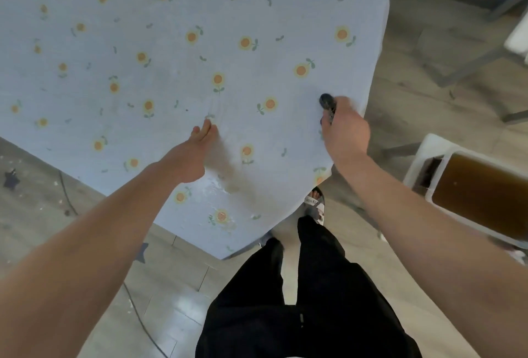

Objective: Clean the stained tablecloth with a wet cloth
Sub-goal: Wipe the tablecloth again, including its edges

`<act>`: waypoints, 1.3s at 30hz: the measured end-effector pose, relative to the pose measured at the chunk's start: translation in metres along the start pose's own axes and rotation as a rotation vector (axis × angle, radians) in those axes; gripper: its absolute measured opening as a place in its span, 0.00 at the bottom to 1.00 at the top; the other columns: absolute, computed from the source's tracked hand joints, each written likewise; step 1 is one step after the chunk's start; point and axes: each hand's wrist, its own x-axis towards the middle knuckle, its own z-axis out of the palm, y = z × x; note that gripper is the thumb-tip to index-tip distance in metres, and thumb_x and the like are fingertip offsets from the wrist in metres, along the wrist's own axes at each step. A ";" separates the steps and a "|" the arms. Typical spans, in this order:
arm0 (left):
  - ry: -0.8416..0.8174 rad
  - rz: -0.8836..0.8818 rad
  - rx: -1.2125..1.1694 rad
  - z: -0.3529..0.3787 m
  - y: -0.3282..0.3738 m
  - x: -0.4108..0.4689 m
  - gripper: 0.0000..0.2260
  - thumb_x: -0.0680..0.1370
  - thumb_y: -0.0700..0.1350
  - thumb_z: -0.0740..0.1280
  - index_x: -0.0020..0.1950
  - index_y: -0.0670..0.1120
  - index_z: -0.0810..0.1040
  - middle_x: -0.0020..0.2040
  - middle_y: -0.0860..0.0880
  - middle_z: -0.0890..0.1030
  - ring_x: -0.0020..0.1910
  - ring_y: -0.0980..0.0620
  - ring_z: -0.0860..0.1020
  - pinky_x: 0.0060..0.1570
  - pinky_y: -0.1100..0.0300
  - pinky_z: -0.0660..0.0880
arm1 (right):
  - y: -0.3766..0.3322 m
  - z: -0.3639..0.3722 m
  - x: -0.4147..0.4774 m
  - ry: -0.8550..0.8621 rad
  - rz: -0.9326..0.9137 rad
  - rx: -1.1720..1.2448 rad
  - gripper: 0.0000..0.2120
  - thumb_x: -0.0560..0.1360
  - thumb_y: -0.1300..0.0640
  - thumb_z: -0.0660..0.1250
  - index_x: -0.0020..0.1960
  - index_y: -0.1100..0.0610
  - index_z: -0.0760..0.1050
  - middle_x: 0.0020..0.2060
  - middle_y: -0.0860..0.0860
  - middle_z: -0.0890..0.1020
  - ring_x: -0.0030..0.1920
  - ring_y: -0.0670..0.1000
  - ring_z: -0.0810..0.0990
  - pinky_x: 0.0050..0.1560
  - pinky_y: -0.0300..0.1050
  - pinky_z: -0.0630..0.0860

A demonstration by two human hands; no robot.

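Note:
A light blue tablecloth (177, 51) printed with small orange flowers covers the table and hangs over its near edge. A faint brownish stain and pale patches (228, 183) show near the front edge. My left hand (197, 151) rests on the cloth with fingers straight, just left of the stain. My right hand (343, 129) grips a small dark object (327, 103) near the table's right edge; what the object is I cannot tell. No wet cloth is visible.
A white bin with a brown lid (474, 194) stands on the floor at the right. Grey chair legs (468, 66) are at the far right. A dark cable (137, 314) runs over the wooden floor at left. My legs in black trousers (300, 300) stand at the table's corner.

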 end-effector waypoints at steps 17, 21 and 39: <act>0.102 0.072 0.029 0.044 -0.105 -0.046 0.44 0.74 0.23 0.56 0.84 0.50 0.45 0.83 0.56 0.38 0.82 0.55 0.44 0.69 0.52 0.71 | -0.102 0.084 -0.167 -0.201 -0.233 0.065 0.11 0.81 0.53 0.62 0.61 0.52 0.76 0.41 0.51 0.82 0.37 0.58 0.81 0.35 0.49 0.76; 0.083 0.025 0.052 0.051 -0.143 -0.059 0.42 0.74 0.23 0.55 0.84 0.48 0.49 0.83 0.53 0.40 0.82 0.55 0.46 0.74 0.50 0.66 | -0.070 0.058 -0.096 0.030 0.081 -0.021 0.08 0.81 0.54 0.59 0.57 0.52 0.74 0.42 0.52 0.81 0.37 0.58 0.76 0.36 0.49 0.74; -0.099 0.130 0.198 0.053 -0.166 -0.057 0.43 0.76 0.28 0.57 0.82 0.45 0.35 0.80 0.49 0.28 0.82 0.48 0.39 0.69 0.47 0.69 | -0.177 0.146 -0.291 -0.094 -0.232 0.227 0.10 0.80 0.52 0.63 0.58 0.51 0.80 0.39 0.45 0.82 0.31 0.51 0.79 0.31 0.44 0.76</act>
